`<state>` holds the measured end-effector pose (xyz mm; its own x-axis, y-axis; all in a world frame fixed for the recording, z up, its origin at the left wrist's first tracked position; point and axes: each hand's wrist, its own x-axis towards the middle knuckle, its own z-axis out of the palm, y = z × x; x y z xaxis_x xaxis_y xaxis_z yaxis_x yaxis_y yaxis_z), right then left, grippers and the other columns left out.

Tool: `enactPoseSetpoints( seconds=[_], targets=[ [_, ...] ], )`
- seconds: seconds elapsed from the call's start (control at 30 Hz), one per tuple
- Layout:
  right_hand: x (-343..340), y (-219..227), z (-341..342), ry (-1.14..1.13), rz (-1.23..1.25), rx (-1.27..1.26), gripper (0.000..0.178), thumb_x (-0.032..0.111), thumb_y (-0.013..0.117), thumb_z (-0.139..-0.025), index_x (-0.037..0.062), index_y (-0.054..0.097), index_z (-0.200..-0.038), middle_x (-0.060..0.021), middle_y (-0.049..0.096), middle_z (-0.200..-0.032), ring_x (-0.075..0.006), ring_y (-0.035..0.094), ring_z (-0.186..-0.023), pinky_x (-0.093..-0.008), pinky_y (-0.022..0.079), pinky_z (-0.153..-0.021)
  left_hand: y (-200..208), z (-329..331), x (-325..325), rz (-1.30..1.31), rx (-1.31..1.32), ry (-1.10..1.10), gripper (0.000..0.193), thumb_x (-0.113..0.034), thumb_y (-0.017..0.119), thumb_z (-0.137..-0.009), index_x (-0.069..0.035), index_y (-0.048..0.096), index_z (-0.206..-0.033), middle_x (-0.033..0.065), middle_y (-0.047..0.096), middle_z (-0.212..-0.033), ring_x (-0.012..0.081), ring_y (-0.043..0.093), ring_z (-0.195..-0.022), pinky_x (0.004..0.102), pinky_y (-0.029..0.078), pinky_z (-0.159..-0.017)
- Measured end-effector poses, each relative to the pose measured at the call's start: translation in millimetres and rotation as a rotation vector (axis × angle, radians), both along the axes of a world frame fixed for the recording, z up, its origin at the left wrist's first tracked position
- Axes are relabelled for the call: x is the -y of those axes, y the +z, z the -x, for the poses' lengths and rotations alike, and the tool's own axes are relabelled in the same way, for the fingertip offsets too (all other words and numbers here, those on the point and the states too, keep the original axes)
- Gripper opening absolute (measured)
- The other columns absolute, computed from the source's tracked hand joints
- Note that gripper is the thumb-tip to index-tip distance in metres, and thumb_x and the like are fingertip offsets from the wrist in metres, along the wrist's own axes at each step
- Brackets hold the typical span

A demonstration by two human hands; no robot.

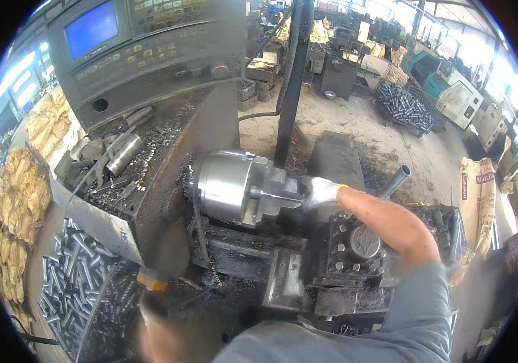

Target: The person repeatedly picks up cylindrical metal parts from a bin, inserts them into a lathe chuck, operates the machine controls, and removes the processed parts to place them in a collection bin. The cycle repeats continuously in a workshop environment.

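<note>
A shiny lathe chuck [226,186] with stepped jaws [277,190] sits in the middle of the view. My right hand [322,192], in a white glove, is at the outer end of the jaws. Its fingers look curled in, and whatever they may hold is hidden. Below it and to the right is the bolted tool post [359,242]. My left hand [155,330] is low on the left and smeared by motion, so its fingers do not show clearly. An orange block [152,281] at the corner of the machine guard lies just above it.
A control panel [156,54] with a blue screen stands at upper left. Chips and metal pieces fill the tray [174,142] below. Many short metal tubes [71,272] lie at lower left. A steel pipe [396,180] sticks up behind my right forearm. A loaded cart [405,106] stands farther back.
</note>
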<state>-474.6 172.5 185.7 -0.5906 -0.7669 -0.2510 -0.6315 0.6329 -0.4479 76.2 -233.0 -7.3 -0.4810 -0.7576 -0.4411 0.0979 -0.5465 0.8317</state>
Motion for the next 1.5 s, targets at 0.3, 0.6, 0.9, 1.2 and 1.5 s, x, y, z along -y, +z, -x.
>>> enactPoseSetpoints(
  seconds=[0.3,0.6,0.9,1.2,1.5],
  targets=[
    [-50,114,-129,-0.330,0.398,-0.298,0.056,0.012,0.074,-0.083,-0.0004,0.066,-0.136,-0.0209,0.078,-0.101,-0.0299,0.078,-0.087,-0.0394,0.062,-0.082,70,13,-53,0.689,0.449,0.161,0.044,-0.034,0.059,-0.109,0.003,0.064,-0.132,0.0136,0.072,-0.119,0.0261,0.069,-0.109,0.0397,0.054,-0.097],
    [-57,47,-342,-0.242,0.731,0.181,0.026,0.006,0.074,-0.090,0.0017,0.080,-0.115,-0.0138,0.082,-0.103,-0.0180,0.079,-0.095,-0.0336,0.063,-0.084,291,215,-79,1.891,0.097,-0.037,0.045,0.003,0.069,-0.087,0.006,0.064,-0.132,0.0313,0.070,-0.109,0.0469,0.069,-0.101,0.0529,0.057,-0.092],
    [-97,-5,-347,-0.330,0.605,0.478,0.043,0.005,0.074,-0.095,0.0091,0.072,-0.138,-0.0056,0.080,-0.121,-0.0134,0.076,-0.107,-0.0314,0.061,-0.097,395,429,-44,1.843,0.695,-0.197,0.087,-0.030,0.065,-0.099,-0.015,0.019,-0.172,0.0340,0.073,-0.115,0.0508,0.074,-0.103,0.0584,0.059,-0.091],
    [-67,-65,-330,0.083,0.639,0.405,0.041,0.009,0.081,-0.091,0.0047,0.073,-0.131,-0.0111,0.080,-0.113,-0.0189,0.079,-0.100,-0.0342,0.064,-0.092,171,185,-198,1.650,0.214,-0.623,0.016,-0.015,0.074,-0.092,-0.010,0.074,-0.107,0.0180,0.074,-0.087,0.0388,0.074,-0.077,0.0487,0.059,-0.067],
    [41,-84,-407,0.311,0.250,0.850,0.040,0.010,0.081,-0.090,-0.0029,0.072,-0.127,-0.0123,0.082,-0.108,-0.0162,0.078,-0.099,-0.0303,0.062,-0.089,-120,-408,-356,0.184,1.662,-0.489,0.036,-0.033,0.059,-0.100,-0.015,0.078,-0.125,0.0116,0.078,-0.127,0.0286,0.075,-0.119,0.0421,0.061,-0.097]
  ],
)
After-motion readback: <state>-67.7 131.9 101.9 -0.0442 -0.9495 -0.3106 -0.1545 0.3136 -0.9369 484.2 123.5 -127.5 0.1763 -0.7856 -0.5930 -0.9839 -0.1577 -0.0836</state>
